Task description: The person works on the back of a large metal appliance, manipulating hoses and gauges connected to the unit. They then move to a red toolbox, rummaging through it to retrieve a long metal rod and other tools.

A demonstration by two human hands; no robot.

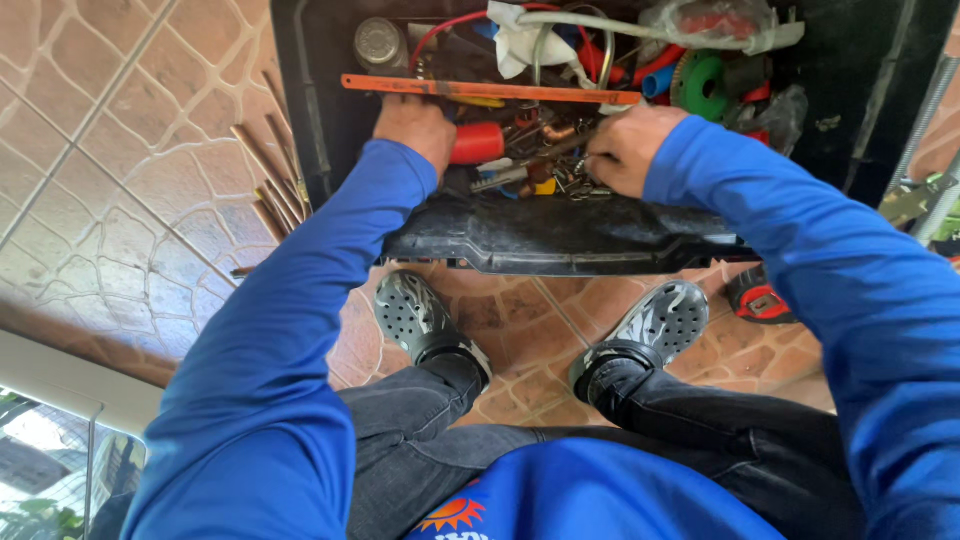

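While both hands dig into it, the open black plastic toolbox (560, 240) sits on the reddish patterned tile floor (110, 170), just ahead of the person's grey perforated clogs (425, 318).

Contents, from the hands outward:
- Left hand (414, 127): fingers curled down among the tools, knuckles up, touching or just beside a red-handled tool (478, 143). Whether it grips that handle I cannot tell; the fingertips are buried.
- Right hand (628, 150): clenched over a tangle of small metal parts and keys (565, 180), apparently pinching something. The item held is hidden under the fingers.
- Long orange hacksaw blade (490, 90): lies flat across the box just beyond both hands.
- Green round spool (703, 85), red and blue plastic pieces, white rag (520, 45), round metal tin (378, 42): at the far side of the box.
- Thin copper rods (272, 175): on the floor left of the box.
- Red and black tape measure (757, 298): on the floor at right, half covered by the sleeve.

Handling note: sorting goes best by lifting one piece clear at a time and keeping fingers off the blade's toothed edge, with loose small parts moved aside rather than stirred deeper.

Obscured: the box's near compartment behind its front wall, its right end under the blue sleeve, and the items at the right edge, cut off by the frame.
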